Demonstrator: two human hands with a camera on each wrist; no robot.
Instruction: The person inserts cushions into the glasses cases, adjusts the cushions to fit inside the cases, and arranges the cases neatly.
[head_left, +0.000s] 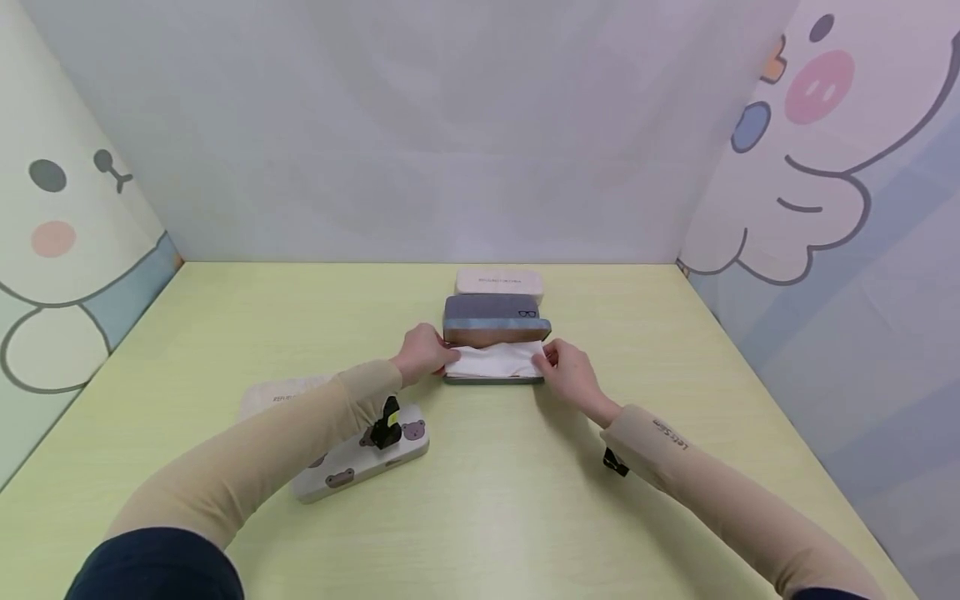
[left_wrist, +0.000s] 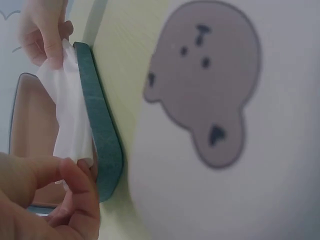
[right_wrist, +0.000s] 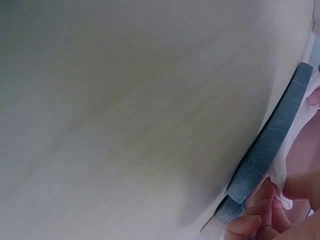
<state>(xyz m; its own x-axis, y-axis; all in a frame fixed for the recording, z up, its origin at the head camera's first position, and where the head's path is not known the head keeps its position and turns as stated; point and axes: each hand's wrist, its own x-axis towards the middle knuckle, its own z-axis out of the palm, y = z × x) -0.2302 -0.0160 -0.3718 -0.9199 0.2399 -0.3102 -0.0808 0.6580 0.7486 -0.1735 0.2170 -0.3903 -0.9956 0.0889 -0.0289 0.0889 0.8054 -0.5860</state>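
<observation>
A blue-grey glasses case lies open on the table, its lid tipped to the back and a brown lining showing. White cloth stretches across its lower half. My left hand pinches the left end of the cloth between thumb and fingers. At the opposite end, my right hand pinches the cloth near the case's right corner. In the left wrist view the cloth hangs loosely along the teal front rim. The right wrist view shows thumb and fingers gripping a cloth corner.
A pale box with small lettering sits directly behind the case. Under and beside my left forearm are a white case with bear faces and another pale lettered box. A pale wall borders the table's back edge.
</observation>
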